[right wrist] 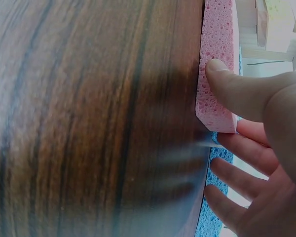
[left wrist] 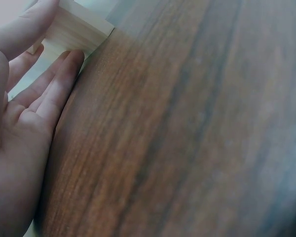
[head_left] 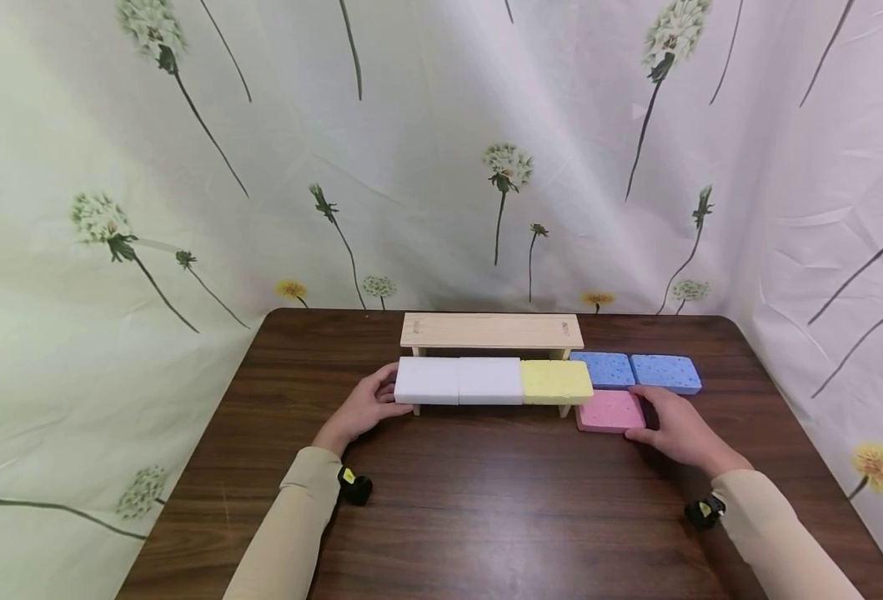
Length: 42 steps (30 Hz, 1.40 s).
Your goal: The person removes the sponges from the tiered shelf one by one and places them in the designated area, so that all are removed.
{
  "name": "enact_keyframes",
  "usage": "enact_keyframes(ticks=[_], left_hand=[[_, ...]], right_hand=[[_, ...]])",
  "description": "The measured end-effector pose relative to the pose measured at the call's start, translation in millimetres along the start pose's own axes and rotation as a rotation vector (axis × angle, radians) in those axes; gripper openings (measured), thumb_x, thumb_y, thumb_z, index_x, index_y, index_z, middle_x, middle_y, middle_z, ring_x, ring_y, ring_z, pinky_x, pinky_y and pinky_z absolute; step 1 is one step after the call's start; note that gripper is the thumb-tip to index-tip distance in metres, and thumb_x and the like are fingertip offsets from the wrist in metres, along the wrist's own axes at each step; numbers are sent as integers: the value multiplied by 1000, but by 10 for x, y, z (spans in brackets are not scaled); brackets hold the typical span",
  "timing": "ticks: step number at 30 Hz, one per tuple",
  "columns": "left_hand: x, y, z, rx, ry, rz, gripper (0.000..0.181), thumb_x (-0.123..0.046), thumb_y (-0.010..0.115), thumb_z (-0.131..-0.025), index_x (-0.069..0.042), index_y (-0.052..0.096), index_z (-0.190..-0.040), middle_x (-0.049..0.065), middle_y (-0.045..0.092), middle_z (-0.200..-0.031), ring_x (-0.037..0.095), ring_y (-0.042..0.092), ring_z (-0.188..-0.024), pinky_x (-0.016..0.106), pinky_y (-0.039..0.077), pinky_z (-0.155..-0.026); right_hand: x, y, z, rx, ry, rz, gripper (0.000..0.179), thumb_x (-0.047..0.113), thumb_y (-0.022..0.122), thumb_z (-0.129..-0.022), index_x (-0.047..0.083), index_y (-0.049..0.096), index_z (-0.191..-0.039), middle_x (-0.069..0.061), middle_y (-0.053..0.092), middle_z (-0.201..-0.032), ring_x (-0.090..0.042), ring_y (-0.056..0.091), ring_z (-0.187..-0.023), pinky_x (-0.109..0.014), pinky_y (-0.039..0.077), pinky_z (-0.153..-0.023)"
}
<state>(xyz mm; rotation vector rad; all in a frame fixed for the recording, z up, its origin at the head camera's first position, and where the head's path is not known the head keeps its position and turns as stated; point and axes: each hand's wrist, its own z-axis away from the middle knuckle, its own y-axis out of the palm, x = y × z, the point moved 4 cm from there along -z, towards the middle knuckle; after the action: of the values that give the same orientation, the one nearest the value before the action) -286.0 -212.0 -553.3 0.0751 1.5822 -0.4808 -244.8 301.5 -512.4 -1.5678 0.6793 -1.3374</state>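
Observation:
My left hand [head_left: 363, 406] is at the left end of a small wooden rack, beside a white block [head_left: 427, 381]. In the left wrist view its fingers extend along the pale wood [left wrist: 74, 32], with the thumb apart from them. Another white block [head_left: 489, 381] and a yellow sponge [head_left: 557, 382] continue the row along the rack's front. My right hand [head_left: 677, 427] pinches a pink sponge [head_left: 608, 411] by its right end. Its thumb presses the near long face, and the index finger lies at the far side. The other fingers spread near a blue sponge [right wrist: 214, 197].
Behind the row runs the rack's bare back plank [head_left: 490, 331]. Two blue sponges [head_left: 601, 369] lie side by side on the dark wooden table [head_left: 479, 508], right of the rack. A flower-printed curtain [head_left: 441, 167] hangs behind the table.

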Motion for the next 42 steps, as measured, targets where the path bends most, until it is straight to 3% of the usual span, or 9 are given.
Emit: enact_keyframes(ticks=[16, 25, 42], left_hand=[[-10, 5, -9, -3, 10, -16, 80, 1, 82, -89, -1, 40, -158, 25, 55, -144, 37, 60, -130, 25, 54, -100], [-7, -1, 5, 1, 6, -12, 81, 0, 82, -90, -1, 39, -158, 26, 53, -148, 37, 59, -132, 26, 54, -101], [-26, 6, 2, 7, 14, -5, 81, 2, 81, -90, 1, 38, -158, 28, 52, -148, 39, 58, -132, 29, 54, -102]], right_hand=[[-3, -17, 26, -14, -9, -5, 80, 26, 90, -86, -8, 50, -147, -34, 53, -147, -54, 48, -136, -71, 38, -112], [102, -108, 29, -20, -9, -10, 86, 29, 91, -84, -6, 48, -150, -32, 51, -149, -53, 46, -138, -71, 38, -112], [458, -89, -219, -54, -155, -77, 95, 33, 90, -86, -1, 38, -159, -24, 48, -157, -47, 42, -144, -70, 35, -115]])
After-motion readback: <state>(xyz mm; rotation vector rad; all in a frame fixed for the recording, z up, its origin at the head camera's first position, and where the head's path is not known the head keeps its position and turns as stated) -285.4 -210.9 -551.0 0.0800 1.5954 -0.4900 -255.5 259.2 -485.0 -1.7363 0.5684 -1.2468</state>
